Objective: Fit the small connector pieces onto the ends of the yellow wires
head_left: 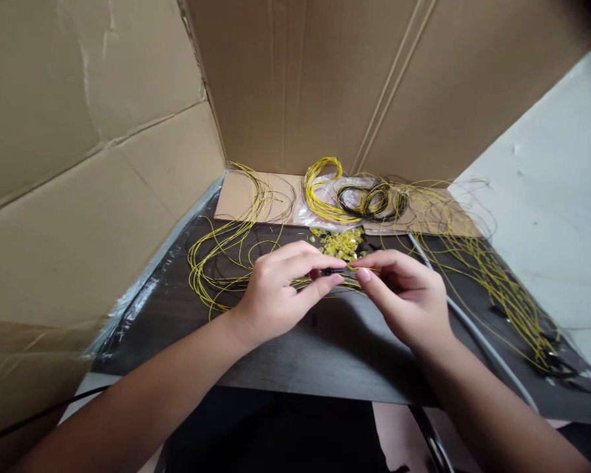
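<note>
Between thumb and fingers, my left hand (280,289) pinches a small black connector (332,270) that points toward the other hand. My right hand (406,289) is closed in a pinch on the end of a thin yellow wire (357,267), right beside the connector. Whether the wire sits inside the connector cannot be made out. Just behind the fingertips lies a pile of small clear-yellow plastic pieces (342,243), with some black bits at its right side. More yellow wires run across the table behind both hands.
Cardboard walls (285,79) stand at the left and back. Coiled yellow wire (320,190) and a black wire coil (374,200) lie on a plastic bag at the back. Yellow wires with black ends (522,302) spread at the right, past a grey cable (482,335).
</note>
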A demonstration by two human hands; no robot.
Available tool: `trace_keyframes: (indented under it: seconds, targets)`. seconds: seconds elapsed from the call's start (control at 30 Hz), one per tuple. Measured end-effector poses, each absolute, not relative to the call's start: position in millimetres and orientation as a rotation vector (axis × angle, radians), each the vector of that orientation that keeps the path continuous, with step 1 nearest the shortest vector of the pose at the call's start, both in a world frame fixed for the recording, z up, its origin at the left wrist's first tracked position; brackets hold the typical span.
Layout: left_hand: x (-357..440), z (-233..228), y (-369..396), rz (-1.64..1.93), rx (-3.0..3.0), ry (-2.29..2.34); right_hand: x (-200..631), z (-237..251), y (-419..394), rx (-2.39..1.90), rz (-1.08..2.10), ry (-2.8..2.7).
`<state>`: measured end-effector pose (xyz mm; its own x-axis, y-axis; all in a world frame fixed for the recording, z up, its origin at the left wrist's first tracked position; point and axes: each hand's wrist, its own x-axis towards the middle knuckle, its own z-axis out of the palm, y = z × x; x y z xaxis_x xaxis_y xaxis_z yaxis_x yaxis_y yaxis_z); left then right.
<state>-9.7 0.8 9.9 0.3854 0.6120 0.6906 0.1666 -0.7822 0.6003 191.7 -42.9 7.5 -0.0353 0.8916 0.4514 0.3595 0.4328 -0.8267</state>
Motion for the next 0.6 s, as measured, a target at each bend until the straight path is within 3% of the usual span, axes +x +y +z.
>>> trace_keyframes:
  seconds: [0.6]
  targets:
    - [-3.2,7.5,-2.9,1.401,2.014,0.506,184.7,13.1,-48.7,-1.020,0.328,-1.735]
